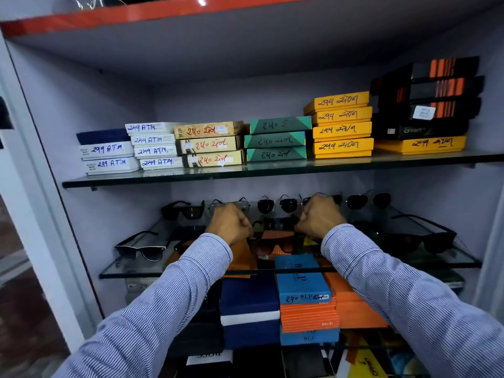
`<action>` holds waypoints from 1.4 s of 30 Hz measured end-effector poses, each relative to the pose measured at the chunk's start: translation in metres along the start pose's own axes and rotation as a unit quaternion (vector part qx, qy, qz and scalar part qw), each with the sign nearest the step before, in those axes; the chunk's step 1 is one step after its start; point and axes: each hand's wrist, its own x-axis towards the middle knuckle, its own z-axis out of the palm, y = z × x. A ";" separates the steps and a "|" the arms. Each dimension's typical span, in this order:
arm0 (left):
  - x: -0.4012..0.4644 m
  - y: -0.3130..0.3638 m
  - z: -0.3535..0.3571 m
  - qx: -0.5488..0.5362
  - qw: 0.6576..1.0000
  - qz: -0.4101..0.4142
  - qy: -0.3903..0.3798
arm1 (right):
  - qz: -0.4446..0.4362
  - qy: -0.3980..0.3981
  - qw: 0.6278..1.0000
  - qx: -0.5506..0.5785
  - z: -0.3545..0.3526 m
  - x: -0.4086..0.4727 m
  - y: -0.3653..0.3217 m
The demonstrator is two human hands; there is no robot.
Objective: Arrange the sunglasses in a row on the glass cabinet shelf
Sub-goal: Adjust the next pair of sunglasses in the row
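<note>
A glass shelf (436, 264) carries sunglasses. Along its back stand a black pair (182, 210), a pale-lensed pair (240, 203), an aviator pair (278, 204) and another aviator pair (368, 200). A black-and-white pair (141, 249) lies at the front left, and a large black pair (420, 238) at the right. My left hand (229, 222) and my right hand (319, 216) are fists over the shelf's middle. Between them is a dark pair with brownish lenses (272, 244), gripped at its two sides. My right hand hides part of one more back-row pair.
The glass shelf above (191, 179) holds stacks of white, tan, green, yellow and black boxes. Below the sunglasses shelf sit blue and orange boxes (302, 293). White cabinet walls close in at the left (35, 186) and at the right.
</note>
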 end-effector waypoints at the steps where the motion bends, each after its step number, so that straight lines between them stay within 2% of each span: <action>1: 0.000 0.001 0.002 0.007 1.000 0.002 -0.001 | -0.002 -0.003 1.000 -0.005 0.001 -0.002 0.000; 9: 0.000 0.003 0.004 0.043 0.999 0.014 -0.010 | -0.008 -0.013 1.000 -0.005 0.006 -0.006 0.006; 12: 0.000 0.004 0.003 0.042 0.999 0.021 0.009 | -0.002 0.023 1.000 0.004 -0.004 0.001 0.017; 14: 0.000 0.008 0.003 0.041 0.998 0.034 0.032 | 0.003 0.045 0.998 -0.032 -0.014 0.005 0.027; 17: -0.002 0.020 0.007 0.035 0.997 0.050 0.052 | 0.007 -0.007 0.993 -0.118 -0.017 0.004 0.036; 19: -0.002 0.030 0.012 0.021 0.996 0.064 0.055 | 0.011 -0.046 0.990 -0.136 -0.010 0.000 0.038; 21: -0.001 0.039 0.018 0.006 0.995 0.091 0.051 | 0.006 -0.046 0.990 -0.136 -0.005 -0.003 0.040; 26: 0.003 0.057 0.033 -0.017 0.989 0.139 0.044 | -0.027 -0.019 0.997 -0.070 -0.015 0.001 0.051; 29: 0.005 0.069 0.039 -0.016 0.986 0.161 0.033 | -0.079 -0.009 0.997 -0.023 -0.032 0.003 0.062; 36: 0.008 0.088 0.047 0.002 0.984 0.179 0.022 | -0.162 0.026 0.986 0.039 -0.067 -0.004 0.085; 39: 0.009 0.097 0.048 0.017 0.978 0.205 0.036 | -0.172 0.056 0.982 0.060 -0.078 -0.007 0.095; 42: 0.008 0.104 0.048 0.028 0.973 0.223 0.058 | -0.135 0.099 0.982 0.085 -0.082 -0.007 0.103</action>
